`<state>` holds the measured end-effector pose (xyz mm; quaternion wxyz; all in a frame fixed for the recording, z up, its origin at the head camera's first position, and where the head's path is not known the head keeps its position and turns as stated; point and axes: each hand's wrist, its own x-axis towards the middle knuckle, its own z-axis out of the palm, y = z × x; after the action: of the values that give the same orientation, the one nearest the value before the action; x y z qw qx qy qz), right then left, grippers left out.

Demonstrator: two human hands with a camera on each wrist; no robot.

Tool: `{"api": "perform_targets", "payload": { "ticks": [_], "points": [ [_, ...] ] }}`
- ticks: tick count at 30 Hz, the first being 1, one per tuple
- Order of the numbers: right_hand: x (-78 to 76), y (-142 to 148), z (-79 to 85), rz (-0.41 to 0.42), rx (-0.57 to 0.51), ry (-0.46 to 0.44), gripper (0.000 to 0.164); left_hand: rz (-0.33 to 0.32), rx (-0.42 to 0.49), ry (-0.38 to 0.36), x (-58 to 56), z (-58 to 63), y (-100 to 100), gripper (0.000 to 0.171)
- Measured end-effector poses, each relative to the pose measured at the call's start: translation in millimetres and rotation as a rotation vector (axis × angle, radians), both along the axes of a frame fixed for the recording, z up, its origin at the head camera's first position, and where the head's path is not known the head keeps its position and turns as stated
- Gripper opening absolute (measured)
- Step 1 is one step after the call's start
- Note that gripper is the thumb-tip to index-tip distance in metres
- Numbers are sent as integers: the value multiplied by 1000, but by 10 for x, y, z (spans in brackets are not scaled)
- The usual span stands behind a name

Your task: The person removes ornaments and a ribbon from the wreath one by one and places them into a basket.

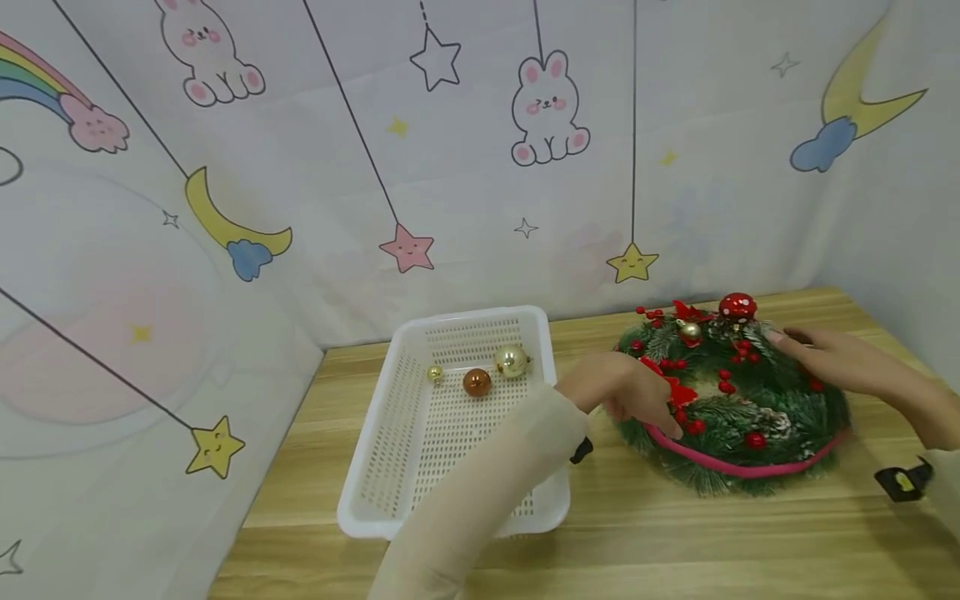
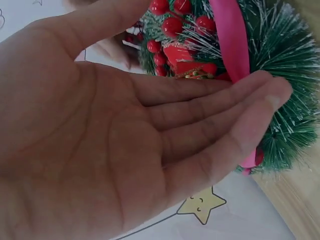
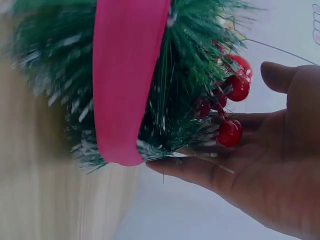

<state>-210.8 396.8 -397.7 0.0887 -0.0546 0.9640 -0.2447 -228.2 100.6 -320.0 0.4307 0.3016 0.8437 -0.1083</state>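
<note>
A green Christmas wreath (image 1: 731,414) with red berries, red flowers and a frosted pine cone is on the right of the table. A pink ribbon (image 1: 750,471) runs along its near outer side. At the wreath's left edge is my left hand (image 1: 633,387); in the left wrist view its nearly straight fingers (image 2: 200,120) lie against ribbon and needles. My right hand (image 1: 832,358) touches the wreath's right side, its thumb standing apart from the extended fingers (image 3: 200,172) in the right wrist view. Needles partly hide those fingertips.
Left of the wreath stands a white plastic basket (image 1: 375,400). Inside are a large gold bauble (image 1: 512,361), a copper bauble (image 1: 477,382) and a small gold bauble (image 1: 435,373). A spotted red mushroom (image 1: 738,307) decorates the wreath's far edge. A patterned cloth (image 1: 480,192) hangs behind the wooden table (image 1: 600,542).
</note>
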Motion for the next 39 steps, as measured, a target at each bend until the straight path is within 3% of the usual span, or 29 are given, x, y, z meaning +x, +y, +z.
{"api": "perform_targets", "payload": {
  "ticks": [3,8,13,16,20,27,31,35,39],
  "points": [
    [-94,-27,7,26,-18,3,81,-44,-21,5,76,-13,-8,52],
    [-180,-73,28,43,-18,-4,83,-88,19,-4,134,-15,-57,55],
    [-101,-122,91,52,34,42,84,-131,70,61,94,25,-149,47],
    [26,-203,139,66,78,123,81,-178,117,112,41,69,-235,45],
    [233,-379,161,88,95,210,77,-169,216,143,-68,110,-341,50],
    [563,-722,138,97,34,218,78,-126,385,166,-331,122,-406,62],
    [665,-867,141,111,42,276,74,-95,438,184,-449,126,-393,50],
    [731,-942,104,153,59,277,74,-57,491,221,-540,114,-381,35],
    [826,-986,5,194,74,267,76,-47,568,260,-646,63,-339,35]
  ]
}}
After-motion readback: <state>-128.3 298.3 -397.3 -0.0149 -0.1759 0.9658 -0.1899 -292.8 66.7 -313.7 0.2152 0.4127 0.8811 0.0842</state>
